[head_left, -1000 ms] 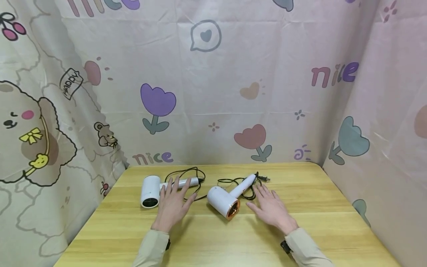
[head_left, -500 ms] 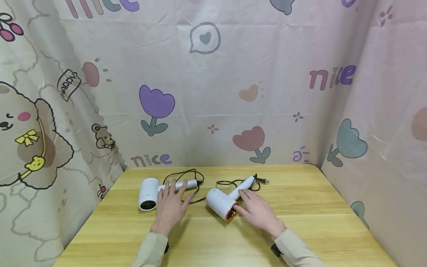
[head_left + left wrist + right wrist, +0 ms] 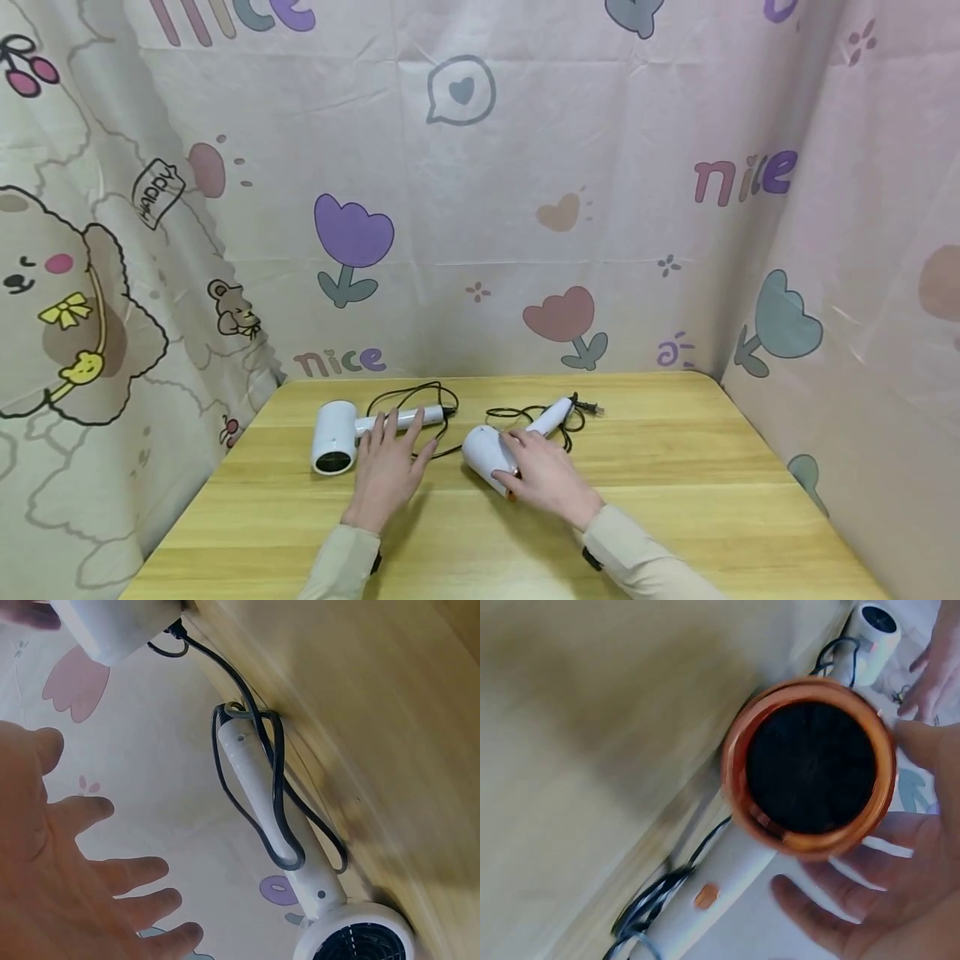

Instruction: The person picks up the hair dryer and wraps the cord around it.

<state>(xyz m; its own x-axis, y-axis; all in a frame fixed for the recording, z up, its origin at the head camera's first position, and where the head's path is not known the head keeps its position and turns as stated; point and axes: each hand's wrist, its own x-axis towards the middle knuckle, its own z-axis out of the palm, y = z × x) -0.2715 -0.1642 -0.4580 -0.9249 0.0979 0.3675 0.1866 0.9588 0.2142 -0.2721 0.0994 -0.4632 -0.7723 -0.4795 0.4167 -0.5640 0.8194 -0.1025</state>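
Two white hair dryers lie on the wooden table. The left hand [image 3: 384, 477] hovers with fingers spread over the handle of the left dryer [image 3: 334, 425]; in the left wrist view a gap separates the hand [image 3: 67, 862] from that handle [image 3: 251, 776]. Over the barrel of the right dryer [image 3: 484, 450] reaches the right hand [image 3: 553, 479], thumb on the near side and fingers on the far side. The right wrist view shows its spread, slightly bent fingers [image 3: 855, 889] beside the copper-coloured rim [image 3: 886, 765]; whether they touch is unclear.
Black cords loop beside both handles, and a plug [image 3: 592, 408] lies behind the right one. A patterned curtain [image 3: 450, 208] hangs behind the table [image 3: 465, 558] and along both sides.
The right hand has moved left from the table beside the right dryer to over its barrel. The left hand has hardly moved, and both dryers lie as before.
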